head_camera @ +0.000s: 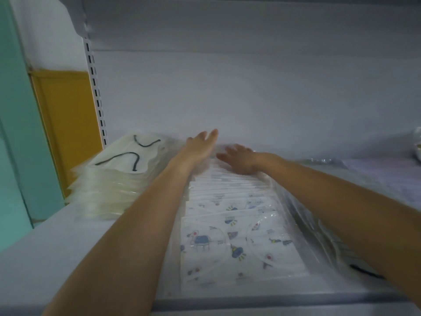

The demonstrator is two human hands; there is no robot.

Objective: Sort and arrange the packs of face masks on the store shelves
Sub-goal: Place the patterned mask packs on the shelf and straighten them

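White mask packs point(237, 238) carry blue cartoon prints; cream packs point(114, 179) show black straps; shelf point(68, 247) pale grey.

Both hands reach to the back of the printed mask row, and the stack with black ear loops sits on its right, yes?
No: the head view shows that stack on the left of the printed mask row. The rest holds.

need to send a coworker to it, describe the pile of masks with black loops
Find the white shelf, then its left end by the slotted post. The pile lies there: plain cream packs with black ear loops, unlike the cartoon-print masks beside it.
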